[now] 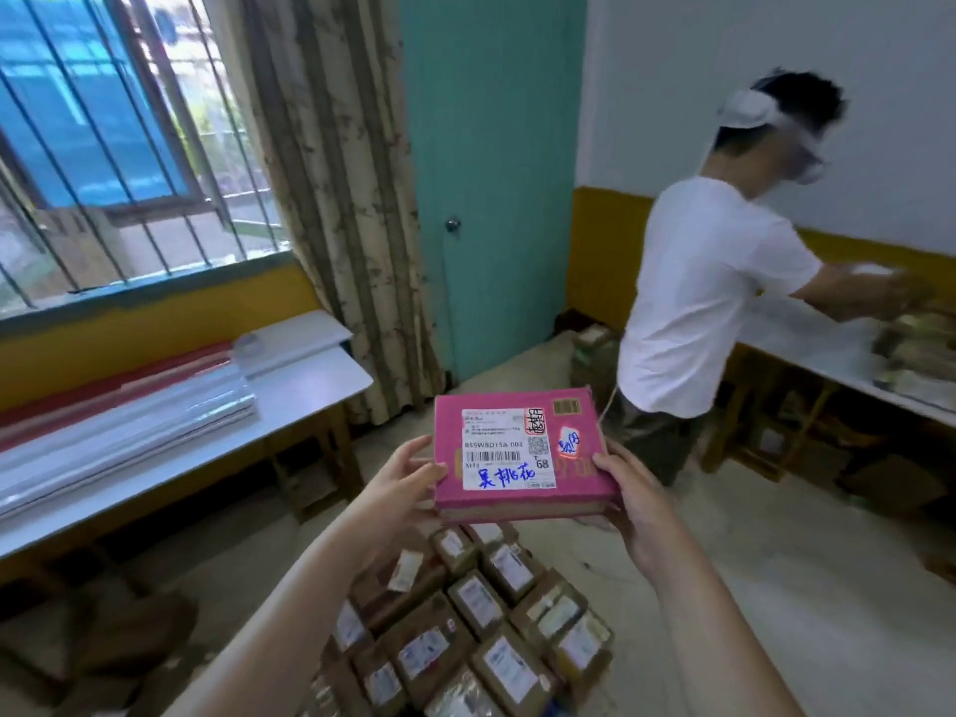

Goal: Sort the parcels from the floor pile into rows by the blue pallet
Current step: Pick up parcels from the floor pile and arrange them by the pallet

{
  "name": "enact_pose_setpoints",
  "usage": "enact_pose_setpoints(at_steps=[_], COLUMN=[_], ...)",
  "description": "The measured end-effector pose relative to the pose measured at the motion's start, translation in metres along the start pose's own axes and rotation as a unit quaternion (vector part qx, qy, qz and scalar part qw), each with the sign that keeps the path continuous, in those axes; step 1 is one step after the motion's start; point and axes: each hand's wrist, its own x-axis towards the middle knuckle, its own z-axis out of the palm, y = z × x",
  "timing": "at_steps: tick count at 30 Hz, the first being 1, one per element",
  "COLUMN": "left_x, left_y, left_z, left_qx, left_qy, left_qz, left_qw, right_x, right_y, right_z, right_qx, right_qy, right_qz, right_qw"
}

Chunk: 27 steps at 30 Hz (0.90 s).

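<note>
The left hand (408,470) and the right hand (628,496) are clamping one pink parcel (522,452) by its two short sides, holding it flat in the air with the label (509,450) facing up — I think the label is being read before placing. Below it, brown parcels (465,628) are lying in rows on the floor, around fourteen visible. The next move needs choosing the correct row; the blue pallet is not in view.
</note>
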Motion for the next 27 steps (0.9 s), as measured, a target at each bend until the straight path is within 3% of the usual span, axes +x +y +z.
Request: enact_pose_setpoints(at_steps=[9, 15, 19, 22, 27], left_x=[0.075, 0.104, 0.127, 0.157, 0.257], left_y=[-0.01, -0.031, -0.062, -0.08, -0.122], left_z=[-0.017, -0.028, -0.023, -0.013, 0.006], left_qx=[-0.019, -0.028, -0.077, -0.114, -0.211], left_qy=[0.139, 0.304, 0.366, 0.377, 0.393], left_qz=[-0.027, -0.056, -0.08, -0.107, -0.113], left_qw=[0.99, 0.951, 0.924, 0.913, 0.888], right_x=[0.138, 0.243, 0.297, 0.33, 0.4], right_y=[-0.003, 0.024, 0.049, 0.062, 0.105], right_z=[0.044, 0.09, 0.117, 0.12, 0.117], right_qx=[-0.111, -0.156, -0.18, -0.177, -0.118], right_qy=[-0.114, -0.259, -0.335, -0.333, -0.23], right_qz=[0.032, 0.084, 0.115, 0.132, 0.166], right_qw=[0.987, 0.95, 0.918, 0.917, 0.952])
